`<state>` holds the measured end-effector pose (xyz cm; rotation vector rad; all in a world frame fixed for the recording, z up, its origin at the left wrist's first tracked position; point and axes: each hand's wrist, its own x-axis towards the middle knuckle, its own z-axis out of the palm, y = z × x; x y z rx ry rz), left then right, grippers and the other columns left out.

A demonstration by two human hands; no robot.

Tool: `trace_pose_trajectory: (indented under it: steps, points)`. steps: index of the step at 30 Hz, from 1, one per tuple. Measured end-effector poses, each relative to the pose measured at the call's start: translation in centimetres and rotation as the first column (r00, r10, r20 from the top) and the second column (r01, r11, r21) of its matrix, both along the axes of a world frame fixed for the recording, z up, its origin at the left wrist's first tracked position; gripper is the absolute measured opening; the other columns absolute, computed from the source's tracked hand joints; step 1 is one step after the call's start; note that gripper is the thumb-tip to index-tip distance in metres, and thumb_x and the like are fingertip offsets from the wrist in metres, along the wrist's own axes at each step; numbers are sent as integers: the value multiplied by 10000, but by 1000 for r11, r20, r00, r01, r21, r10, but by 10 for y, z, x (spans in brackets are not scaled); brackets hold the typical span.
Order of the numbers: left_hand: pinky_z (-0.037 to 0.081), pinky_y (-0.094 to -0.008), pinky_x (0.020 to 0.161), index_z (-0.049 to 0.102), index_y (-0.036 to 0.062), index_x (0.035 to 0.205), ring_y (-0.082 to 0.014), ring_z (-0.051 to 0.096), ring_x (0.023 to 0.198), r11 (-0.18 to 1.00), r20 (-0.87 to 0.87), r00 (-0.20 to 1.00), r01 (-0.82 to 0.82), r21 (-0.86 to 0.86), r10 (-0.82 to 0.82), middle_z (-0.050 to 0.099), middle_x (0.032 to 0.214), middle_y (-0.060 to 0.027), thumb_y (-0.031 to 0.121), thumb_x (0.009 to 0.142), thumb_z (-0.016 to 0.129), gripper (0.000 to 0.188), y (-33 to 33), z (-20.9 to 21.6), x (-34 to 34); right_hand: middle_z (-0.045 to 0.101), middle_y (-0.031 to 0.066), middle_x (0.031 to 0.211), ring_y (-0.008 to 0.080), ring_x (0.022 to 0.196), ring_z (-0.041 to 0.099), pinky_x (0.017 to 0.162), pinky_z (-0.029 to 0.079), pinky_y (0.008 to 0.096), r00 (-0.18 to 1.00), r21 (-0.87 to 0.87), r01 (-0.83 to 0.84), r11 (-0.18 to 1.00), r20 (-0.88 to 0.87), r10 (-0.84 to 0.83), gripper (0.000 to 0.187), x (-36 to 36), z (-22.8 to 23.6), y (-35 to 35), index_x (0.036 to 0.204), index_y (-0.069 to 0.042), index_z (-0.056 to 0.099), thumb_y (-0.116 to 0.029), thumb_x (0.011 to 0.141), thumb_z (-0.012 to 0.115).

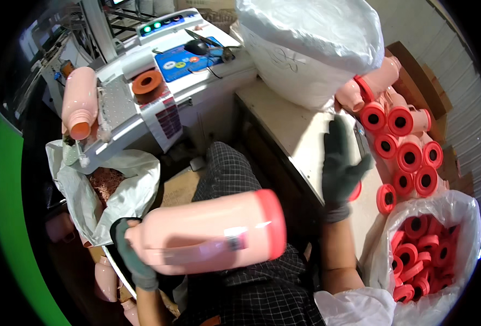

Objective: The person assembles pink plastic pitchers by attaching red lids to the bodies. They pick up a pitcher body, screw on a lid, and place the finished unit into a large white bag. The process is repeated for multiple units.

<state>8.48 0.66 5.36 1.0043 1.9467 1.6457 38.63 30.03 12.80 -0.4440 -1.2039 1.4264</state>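
Observation:
My left hand (133, 255), in a dark grey glove, is closed round the narrow neck end of a pink thermos flask body (197, 223). The flask lies sideways above my lap, its red base ring (271, 224) pointing right and a long handle on its near side. My right hand (339, 165), gloved too, is held over the white tabletop with its fingers stretched out and the thumb apart. It holds nothing. A loose red ring (355, 191) shows partly behind it, and another red ring with a dark centre (385, 199) lies further right.
Several pink flasks with red bases (409, 155) are stacked at the right, beyond a plastic bag of red rings (379, 271). A big white sack (305, 60) stands behind. At the left, another pink flask (81, 100) lies on a white machine (126, 122) above a white bag (137, 174).

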Motion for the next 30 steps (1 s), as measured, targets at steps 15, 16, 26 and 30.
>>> trace_pose_trajectory:
  steps: [15,16,26,30]
  points:
    - [488,-332,952,426,1,1439,-180,579,1107,968,346,908,192,163,-239,563,1241,-100,206,1025,523,472,73,36,99,665,136,1291,236,1196,624,1093,479,397,971,-419,233,878,55,-232,414,65,-59,-73,1383,10,579,-255,1068,535]
    - [502,-314,908,439,5,1427,-168,585,1056,920,373,843,325,220,-387,567,1208,-93,159,1012,534,453,85,46,99,604,133,1403,262,1257,602,1141,455,410,972,-360,204,910,-40,-233,449,92,-78,-67,1467,-21,504,-276,1098,474]
    - [506,-330,876,568,13,1286,-192,623,1010,885,332,909,354,-302,-251,641,1106,-106,180,990,651,350,154,-90,19,623,158,1310,303,1249,573,1158,415,452,858,-117,426,897,-262,-442,416,261,88,184,1344,31,519,-286,1075,502]
    - [500,-461,924,554,-1,1262,-381,623,1101,830,206,974,35,-557,97,636,1197,-228,330,945,666,472,179,-227,-16,680,103,1219,210,1085,651,988,511,337,982,45,-2,999,189,-6,391,39,-11,127,1238,-4,642,-312,1111,438]
